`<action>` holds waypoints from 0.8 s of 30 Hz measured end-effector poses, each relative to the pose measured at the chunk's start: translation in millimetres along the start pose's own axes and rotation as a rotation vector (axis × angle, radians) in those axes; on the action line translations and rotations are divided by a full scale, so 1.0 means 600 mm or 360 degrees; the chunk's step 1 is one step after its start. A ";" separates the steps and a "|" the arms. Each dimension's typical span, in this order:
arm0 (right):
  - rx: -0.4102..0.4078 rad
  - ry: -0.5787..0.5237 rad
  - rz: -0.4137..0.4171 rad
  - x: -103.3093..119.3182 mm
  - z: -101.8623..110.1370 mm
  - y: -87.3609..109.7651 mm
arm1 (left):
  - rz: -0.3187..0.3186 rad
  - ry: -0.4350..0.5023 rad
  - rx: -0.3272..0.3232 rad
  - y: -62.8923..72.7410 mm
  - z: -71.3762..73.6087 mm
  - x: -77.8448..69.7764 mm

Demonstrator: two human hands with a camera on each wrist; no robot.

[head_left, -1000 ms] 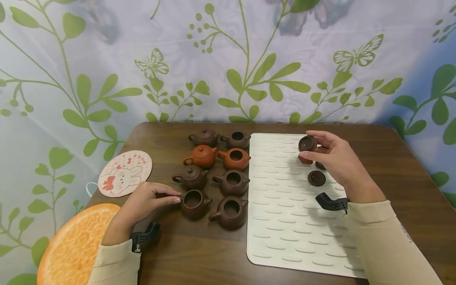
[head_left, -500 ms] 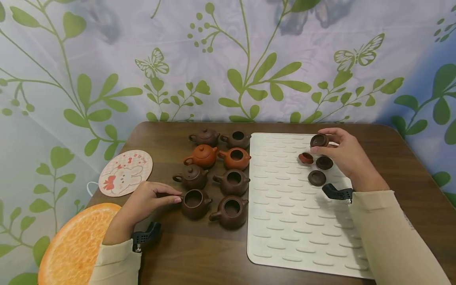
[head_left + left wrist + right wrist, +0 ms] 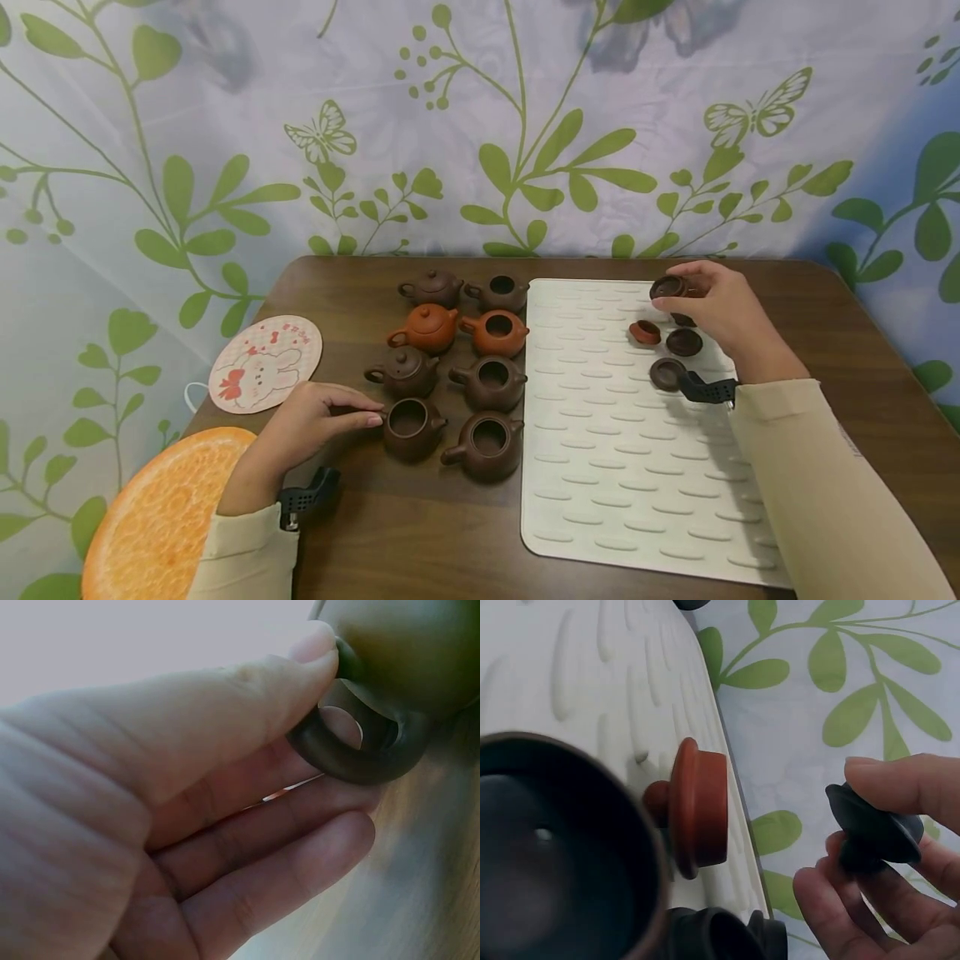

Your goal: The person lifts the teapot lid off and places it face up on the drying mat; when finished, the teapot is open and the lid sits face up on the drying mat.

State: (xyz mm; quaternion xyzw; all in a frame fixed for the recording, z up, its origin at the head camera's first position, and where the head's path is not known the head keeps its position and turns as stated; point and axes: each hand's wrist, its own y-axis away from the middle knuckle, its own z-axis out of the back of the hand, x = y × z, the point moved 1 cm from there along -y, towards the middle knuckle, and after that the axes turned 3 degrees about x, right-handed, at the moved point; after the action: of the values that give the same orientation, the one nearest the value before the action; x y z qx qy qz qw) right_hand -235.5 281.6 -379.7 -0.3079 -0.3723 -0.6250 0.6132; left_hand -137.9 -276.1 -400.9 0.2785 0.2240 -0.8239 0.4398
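My left hand (image 3: 303, 429) pinches the loop handle (image 3: 360, 761) of a lidless dark brown teapot (image 3: 411, 432) at the near left of two teapot columns. Thumb and fingers meet on that handle in the left wrist view. At the far right, over the white mat (image 3: 585, 492), my right hand (image 3: 723, 312) holds a dark teapot lid (image 3: 667, 288) between thumb and fingers, its hollow underside partly showing. Below it on the mat are an orange-red lid (image 3: 644, 332) and dark brown lids (image 3: 684, 342). One dark lid (image 3: 562, 855) looms large in the right wrist view.
Several more teapots stand left of the mat. A lidded orange teapot (image 3: 425, 328) is beside an open orange one (image 3: 497, 333); the others are brown. A rabbit-print round pad (image 3: 265, 367) and an orange-slice cushion (image 3: 161, 517) lie at the left. A leaf-patterned cloth (image 3: 480, 125) hangs behind.
My right hand has moved right with the dark lid, away from over the orange-red lid, and the lid has turned slightly. The left hand stays at the teapot handle.
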 end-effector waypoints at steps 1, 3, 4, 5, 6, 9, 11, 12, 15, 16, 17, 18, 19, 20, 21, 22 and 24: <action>0.0008 0.0017 0.0000 0.003 0.000 -0.003 | -0.0001 -0.0005 -0.0003 0.000 0.000 0.000; 0.0028 0.0063 -0.0007 0.007 0.001 -0.010 | 0.0001 -0.0008 -0.0006 0.001 0.001 0.000; 0.0041 0.0091 -0.0011 0.009 0.002 -0.014 | 0.0000 -0.0006 -0.0005 0.001 0.001 -0.001; 0.0059 0.0120 -0.0009 0.011 0.003 -0.017 | 0.0000 -0.0005 -0.0005 0.001 0.001 -0.001; 0.0079 0.0162 -0.0002 0.012 0.005 -0.021 | 0.0000 -0.0004 -0.0006 0.001 0.001 -0.001; 0.0152 0.0289 0.0033 0.015 0.008 -0.031 | -0.0006 -0.0011 -0.0005 0.000 0.000 -0.001; 0.0209 0.0375 0.0052 0.014 0.010 -0.039 | -0.0011 -0.0019 -0.0006 0.000 0.000 -0.001; 0.0239 0.0425 0.0053 0.014 0.010 -0.044 | -0.0016 -0.0022 -0.0006 -0.001 0.000 -0.001; 0.0316 0.0534 0.0031 0.011 0.011 -0.056 | -0.0022 -0.0024 -0.0005 -0.001 0.000 -0.002; 0.0334 0.0568 0.0027 0.010 0.010 -0.060 | -0.0021 -0.0022 -0.0005 -0.001 0.000 -0.002; 0.0355 0.0592 0.0020 0.009 0.010 -0.062 | -0.0019 -0.0020 -0.0005 -0.001 0.000 -0.002; 0.0368 0.0612 0.0020 0.008 0.009 -0.065 | -0.0017 -0.0019 -0.0006 0.000 -0.001 -0.002; 0.0377 0.0630 0.0023 0.006 0.009 -0.067 | -0.0014 -0.0020 -0.0007 0.000 -0.001 -0.001; 0.0385 0.0648 0.0030 0.006 0.008 -0.068 | -0.0012 -0.0019 -0.0007 0.000 -0.001 -0.001; 0.0391 0.0664 0.0039 0.005 0.008 -0.069 | -0.0009 -0.0019 -0.0007 0.000 -0.001 -0.001; 0.0396 0.0677 0.0047 0.004 0.007 -0.070 | -0.0008 -0.0022 -0.0008 0.001 -0.001 -0.001; 0.0400 0.0697 0.0058 0.003 0.005 -0.071 | -0.0010 -0.0025 -0.0010 0.001 -0.001 0.000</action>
State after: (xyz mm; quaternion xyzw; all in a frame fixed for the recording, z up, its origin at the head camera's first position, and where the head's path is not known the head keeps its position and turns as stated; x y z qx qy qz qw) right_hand -278.2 282.1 -380.1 -0.0930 -0.2998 -0.6144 0.7239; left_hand -137.2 -275.9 -401.1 0.2700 0.2241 -0.8267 0.4398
